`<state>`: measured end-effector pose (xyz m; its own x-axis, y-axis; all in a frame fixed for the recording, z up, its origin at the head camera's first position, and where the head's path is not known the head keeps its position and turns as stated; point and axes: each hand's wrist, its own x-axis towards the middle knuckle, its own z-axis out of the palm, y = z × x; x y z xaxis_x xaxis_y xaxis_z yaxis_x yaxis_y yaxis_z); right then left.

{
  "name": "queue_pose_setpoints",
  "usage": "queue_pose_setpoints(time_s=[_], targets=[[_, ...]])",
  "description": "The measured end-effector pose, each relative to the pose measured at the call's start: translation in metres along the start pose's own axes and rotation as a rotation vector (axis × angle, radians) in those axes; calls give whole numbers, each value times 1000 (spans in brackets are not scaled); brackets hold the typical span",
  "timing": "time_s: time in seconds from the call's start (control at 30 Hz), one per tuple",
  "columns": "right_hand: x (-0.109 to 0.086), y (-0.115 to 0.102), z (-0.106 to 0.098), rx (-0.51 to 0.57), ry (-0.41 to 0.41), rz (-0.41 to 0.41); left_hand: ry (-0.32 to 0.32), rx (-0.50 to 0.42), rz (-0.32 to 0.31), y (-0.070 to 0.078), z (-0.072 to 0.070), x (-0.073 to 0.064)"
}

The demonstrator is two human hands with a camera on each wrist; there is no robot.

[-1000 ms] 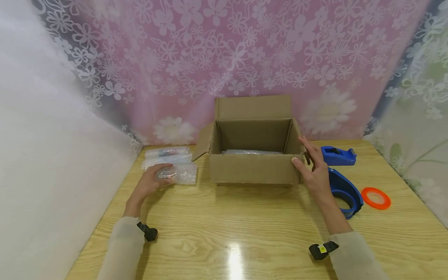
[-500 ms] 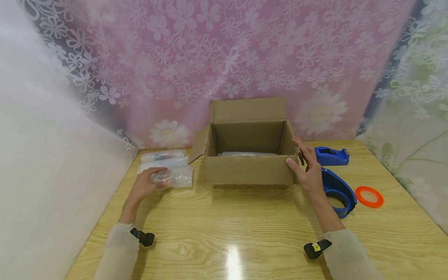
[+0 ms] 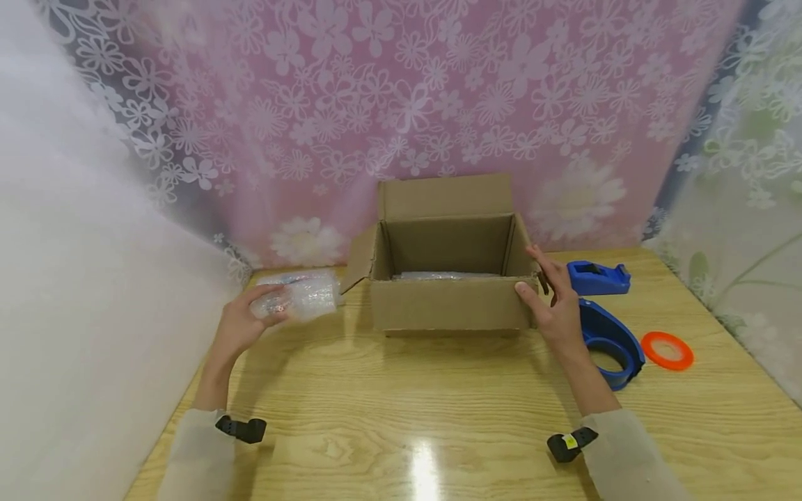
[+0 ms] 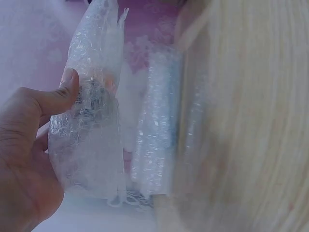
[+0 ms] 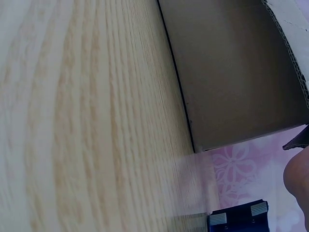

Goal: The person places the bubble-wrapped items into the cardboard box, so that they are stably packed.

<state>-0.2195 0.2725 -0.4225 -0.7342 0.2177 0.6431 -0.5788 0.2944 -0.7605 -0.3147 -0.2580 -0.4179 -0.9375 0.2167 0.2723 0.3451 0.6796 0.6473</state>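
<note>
My left hand [image 3: 241, 323] pinches a bubble-wrapped packet [image 3: 313, 296] between thumb and fingers, lifted over the left of the table. In the left wrist view the packet [image 4: 89, 145] shows something dark and orange through the cloudy wrap; its kind cannot be made out. Behind it another bubble-wrapped packet [image 4: 154, 130] lies on the table. A cardboard box [image 3: 451, 306] stands at the centre with its top open and bubble wrap [image 3: 445, 275] low inside. My right hand [image 3: 557, 313] grips the box's front right corner, thumb on the front wall.
Right of the box lie a blue tape dispenser [image 3: 598, 280], a larger blue piece with a ring [image 3: 631, 342] and a flat orange ring [image 3: 684, 359]. The box's left flap [image 3: 360, 257] juts out towards the packets; its back flap [image 3: 445, 198] stands up before the flowered curtain [image 3: 401, 83].
My left hand has picked the nearest packet up off the table and drawn it slightly left and up. The right hand keeps its grip on the box corner.
</note>
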Motion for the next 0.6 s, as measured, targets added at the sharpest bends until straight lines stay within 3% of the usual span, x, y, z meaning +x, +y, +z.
queue_pose_setpoints(time_s=[0.17,0.33,0.5,0.6], targets=[[1,-1,0,-2,-5,4,73,3,41,16,-10,5],[0,-2,-1,-6,-11,2,139,2,17,35,-18,11],[-1,-1,0,9,-5,-4,162,-21,-2,52,-23,21],[-1,-1,0,16,-6,-7,165,-37,21,62,-24,29]])
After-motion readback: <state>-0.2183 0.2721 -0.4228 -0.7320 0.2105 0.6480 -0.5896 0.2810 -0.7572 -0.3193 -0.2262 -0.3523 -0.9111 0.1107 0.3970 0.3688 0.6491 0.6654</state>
